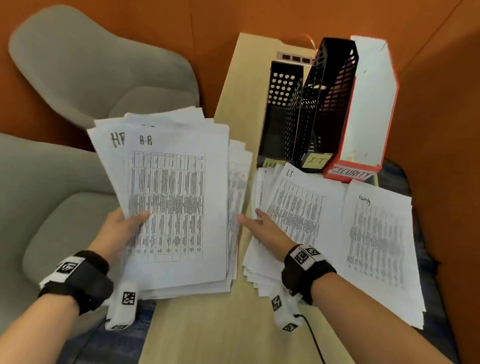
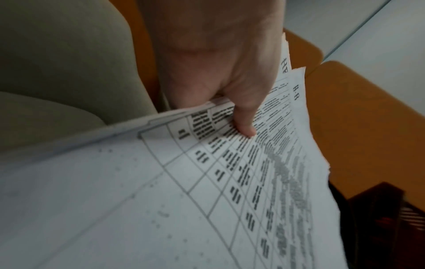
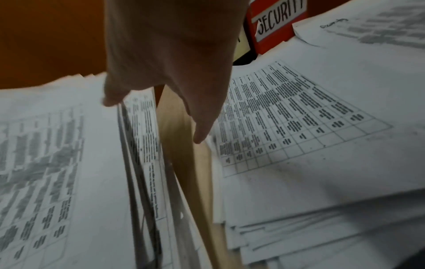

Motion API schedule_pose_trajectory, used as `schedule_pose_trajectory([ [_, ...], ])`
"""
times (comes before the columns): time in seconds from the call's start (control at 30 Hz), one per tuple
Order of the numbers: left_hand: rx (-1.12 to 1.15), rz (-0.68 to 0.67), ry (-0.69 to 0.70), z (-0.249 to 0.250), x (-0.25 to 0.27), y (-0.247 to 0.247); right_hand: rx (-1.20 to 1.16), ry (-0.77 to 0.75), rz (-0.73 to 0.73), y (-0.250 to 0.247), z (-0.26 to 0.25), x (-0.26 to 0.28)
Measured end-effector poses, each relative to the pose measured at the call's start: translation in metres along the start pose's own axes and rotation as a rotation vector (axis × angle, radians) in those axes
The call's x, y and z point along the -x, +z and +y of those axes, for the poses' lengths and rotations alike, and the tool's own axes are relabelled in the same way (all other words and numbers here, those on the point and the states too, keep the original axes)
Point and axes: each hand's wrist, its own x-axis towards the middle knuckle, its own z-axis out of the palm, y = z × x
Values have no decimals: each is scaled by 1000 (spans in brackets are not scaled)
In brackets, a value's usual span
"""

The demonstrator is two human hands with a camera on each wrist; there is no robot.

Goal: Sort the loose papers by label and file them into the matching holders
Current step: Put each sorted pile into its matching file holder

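Observation:
My left hand [image 1: 131, 221] grips a thick stack of HR papers [image 1: 175, 206] by its left edge, thumb [image 2: 243, 127] on the top sheet, lifted over the table's left side. My right hand [image 1: 254, 220] is open, fingers stretched toward the stack's right edge; in the right wrist view its thumb [image 3: 110, 102] touches that edge. An IT pile [image 1: 296, 202] and a Security pile [image 1: 378, 238] lie flat on the right. Behind them stand the black HR holder [image 1: 279, 114], the black IT holder [image 1: 325, 102] and the red-and-white Security holder [image 1: 370, 105].
The narrow wooden table [image 1: 224, 335] sits in an orange-walled corner. Two grey chairs [image 1: 85, 68] stand to its left. A power strip [image 1: 294, 58] lies behind the holders. A black cable [image 1: 315, 349] trails from my right wrist over the table.

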Motion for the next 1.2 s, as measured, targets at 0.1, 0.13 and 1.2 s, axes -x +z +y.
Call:
schedule_pose_trajectory([
  [0.1, 8, -89, 22, 15, 36, 6, -70, -28, -88, 11, -13, 22],
  [0.13, 26, -107, 31, 21, 47, 10, -138, -59, -83, 11, -23, 35],
  [1.2, 276, 78, 487, 27, 196, 118, -288, -567, 28, -4, -3, 233],
])
